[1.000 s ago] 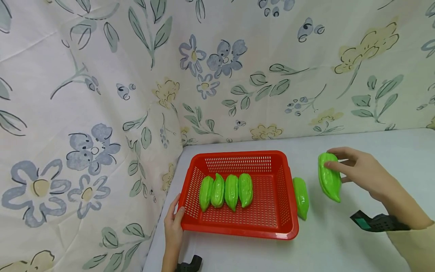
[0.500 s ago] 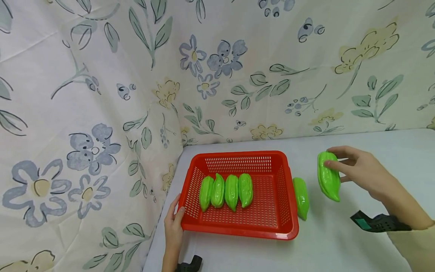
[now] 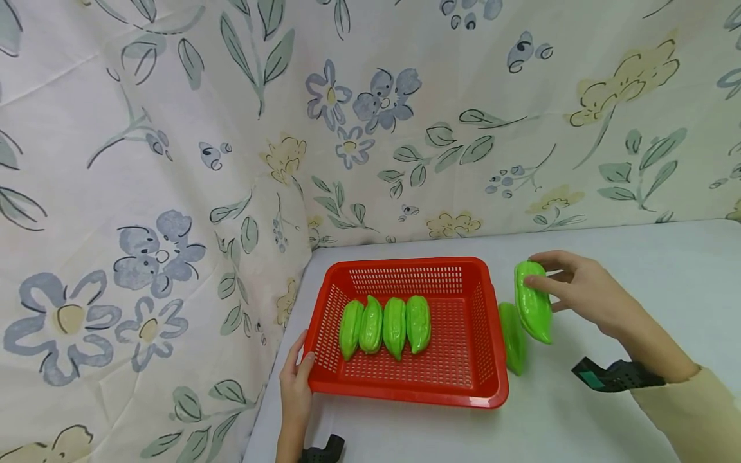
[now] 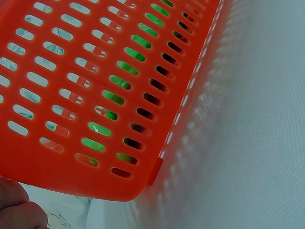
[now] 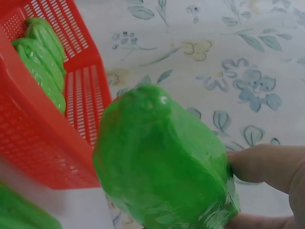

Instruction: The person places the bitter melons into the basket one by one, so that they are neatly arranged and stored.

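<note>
A red slotted basket (image 3: pixel 463 384) sits on the white table and holds several green ridged gourds (image 3: pixel 384 325) side by side. My left hand (image 3: pixel 296 379) grips its near left corner, the thumb on the rim; the left wrist view shows the basket's wall (image 4: pixel 71 95) close up. My right hand (image 3: pixel 570 289) holds another green gourd (image 3: pixel 532 307) in the air just right of the basket, fingers on top and thumb below. That gourd (image 5: pixel 162 162) fills the right wrist view. One more gourd (image 3: pixel 512 341) lies on the table against the basket's right wall.
Floral cloth (image 3: pixel 173 161) hangs behind and to the left of the table, close to the basket. Bare white tabletop (image 3: pixel 666 270) spreads out to the right. Black wrist straps (image 3: pixel 613 376) show on both arms.
My right hand has carried its gourd leftward, from well right of the basket to just beside its right rim. The left hand and basket have stayed still.
</note>
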The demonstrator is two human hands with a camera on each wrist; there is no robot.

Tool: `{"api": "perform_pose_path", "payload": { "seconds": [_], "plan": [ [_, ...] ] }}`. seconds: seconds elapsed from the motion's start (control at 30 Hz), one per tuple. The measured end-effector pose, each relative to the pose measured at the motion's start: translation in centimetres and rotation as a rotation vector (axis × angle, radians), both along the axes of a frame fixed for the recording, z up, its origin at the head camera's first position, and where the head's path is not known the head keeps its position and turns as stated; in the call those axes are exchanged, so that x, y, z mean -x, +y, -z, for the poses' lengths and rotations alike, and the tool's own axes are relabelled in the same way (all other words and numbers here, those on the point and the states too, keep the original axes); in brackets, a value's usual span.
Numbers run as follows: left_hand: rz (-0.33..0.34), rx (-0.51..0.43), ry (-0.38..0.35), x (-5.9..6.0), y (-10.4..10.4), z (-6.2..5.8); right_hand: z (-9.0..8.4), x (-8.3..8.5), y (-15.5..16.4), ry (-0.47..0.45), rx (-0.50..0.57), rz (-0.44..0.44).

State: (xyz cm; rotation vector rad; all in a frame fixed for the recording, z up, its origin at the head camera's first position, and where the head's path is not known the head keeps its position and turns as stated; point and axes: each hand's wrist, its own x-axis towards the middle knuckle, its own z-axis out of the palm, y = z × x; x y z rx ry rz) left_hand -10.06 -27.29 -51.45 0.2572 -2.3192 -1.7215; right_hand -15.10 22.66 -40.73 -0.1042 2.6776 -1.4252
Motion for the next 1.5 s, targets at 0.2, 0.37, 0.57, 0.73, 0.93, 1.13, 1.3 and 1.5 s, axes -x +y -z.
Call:
{"api": "perform_pose_path", "payload": {
  "seconds": [0.2, 0.37, 0.57, 0.73, 0.93, 1.13, 1.3, 1.5],
  "plan": [
    [-0.002, 0.0, 0.005, 0.0, 0.0, 0.1, -0.2, 0.7, -2.3, -0.001, 0.022, -0.022],
    [-0.003, -0.012, 0.001, -0.1, 0.0, 0.0, -0.6, 1.4, -4.1, 0.0, 0.04, -0.039],
    [-0.01, -0.009, -0.003, 0.0, 0.1, 0.3, -0.8, 1.9, -6.1, -0.006, 0.05, -0.058],
    [-0.009, -0.012, 0.0, 0.0, 0.1, 0.2, -0.8, 2.2, -7.3, -0.007, 0.072, -0.076],
    [-0.008, -0.021, 0.009, 0.0, 0.2, 0.0, -0.1, 2.8, -8.6, -0.004, 0.052, -0.113],
    [-0.011, -0.019, 0.011, 0.1, 0.2, 0.2, 0.6, 3.4, -9.8, -0.021, 0.051, -0.146],
    [-0.007, -0.024, 0.008, 0.2, 0.2, 0.3, 1.2, 3.8, -10.8, -0.025, 0.027, -0.16],
    [0.0, -0.025, 0.011, 0.2, 0.0, 0.2, 2.2, 4.7, -12.1, 0.018, -0.131, -0.176]
  ]
}}
